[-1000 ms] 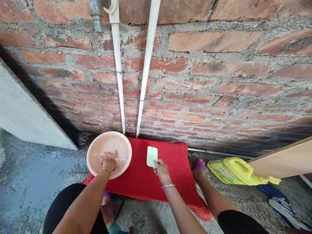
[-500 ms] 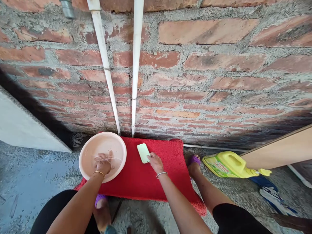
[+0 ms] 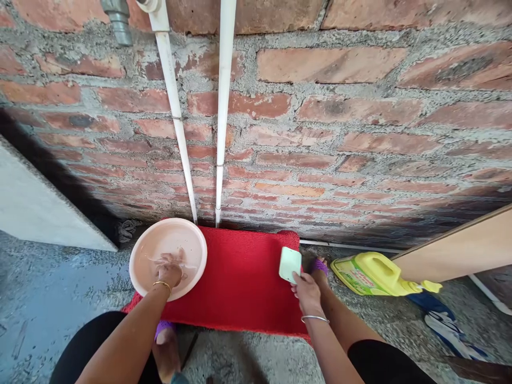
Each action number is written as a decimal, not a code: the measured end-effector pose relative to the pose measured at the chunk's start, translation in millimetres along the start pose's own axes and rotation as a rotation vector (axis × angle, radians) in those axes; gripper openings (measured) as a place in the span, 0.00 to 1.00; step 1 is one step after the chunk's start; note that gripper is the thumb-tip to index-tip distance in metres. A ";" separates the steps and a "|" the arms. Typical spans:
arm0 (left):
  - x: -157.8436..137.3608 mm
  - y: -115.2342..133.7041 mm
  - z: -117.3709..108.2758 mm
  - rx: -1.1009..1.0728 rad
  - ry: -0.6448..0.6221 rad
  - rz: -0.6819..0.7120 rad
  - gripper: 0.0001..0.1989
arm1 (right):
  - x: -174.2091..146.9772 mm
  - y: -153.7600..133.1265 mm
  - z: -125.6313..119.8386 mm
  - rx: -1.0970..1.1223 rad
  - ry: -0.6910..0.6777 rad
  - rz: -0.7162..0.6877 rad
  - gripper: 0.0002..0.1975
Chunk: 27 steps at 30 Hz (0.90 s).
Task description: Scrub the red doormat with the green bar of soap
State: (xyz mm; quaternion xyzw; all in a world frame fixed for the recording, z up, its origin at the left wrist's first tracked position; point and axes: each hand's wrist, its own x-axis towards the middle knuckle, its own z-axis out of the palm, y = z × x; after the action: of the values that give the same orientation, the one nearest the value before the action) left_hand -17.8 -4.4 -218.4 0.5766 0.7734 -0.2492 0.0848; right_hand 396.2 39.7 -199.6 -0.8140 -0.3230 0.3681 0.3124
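Observation:
My left hand (image 3: 169, 271) is down inside a pale pink basin (image 3: 138, 266), fingers apart and partly blurred by what looks like water. A thin whitish streak crosses beside the fingers; I cannot tell what it is. Over the right end of a red cloth-covered surface (image 3: 244, 282), my right hand (image 3: 307, 290) pinches the near edge of a flat, pale green rounded rectangle (image 3: 290, 264). Its kind is unclear. The basin sits on the left end of the red cover.
A yellow jug with a label (image 3: 370, 273) lies tilted at the right, near a tan board (image 3: 460, 242). Blue and white shoes (image 3: 448, 330) are on the floor behind it. White pipes (image 3: 224, 96) run down the brick wall (image 3: 332, 64). A pale slab (image 3: 44, 197) leans at the left.
My right hand has lifted the pale green rectangle and carried it to the right, from the middle of the red cover to its right end. My left hand stays in the basin.

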 end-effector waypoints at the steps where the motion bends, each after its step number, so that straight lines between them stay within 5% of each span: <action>1: 0.4 0.7 0.1 -0.017 0.003 -0.004 0.48 | -6.0 -8.3 16.2 0.008 -0.063 -0.030 0.10; 9: -2.8 0.2 -8.8 0.041 -0.070 -0.003 0.45 | -47.9 -70.8 174.7 -0.084 -0.470 -0.166 0.08; 14: -2.5 0.2 -11.5 0.115 -0.081 -0.006 0.44 | -48.2 -83.0 223.6 -0.154 -0.560 -0.208 0.09; 19: 2.9 0.7 -5.0 0.050 -0.070 -0.034 0.49 | -11.1 -81.6 191.5 -0.188 -0.543 -0.186 0.08; 27: 2.5 -1.7 -6.8 0.022 -0.070 -0.032 0.46 | 50.4 -56.9 49.4 -0.175 -0.229 -0.062 0.09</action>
State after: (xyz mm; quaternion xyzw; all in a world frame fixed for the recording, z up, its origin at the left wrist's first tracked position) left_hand -19.1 0.6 -213.0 0.5558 0.7764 -0.2790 0.1017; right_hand 366.0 125.1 -203.5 -0.7806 -0.4122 0.4191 0.2125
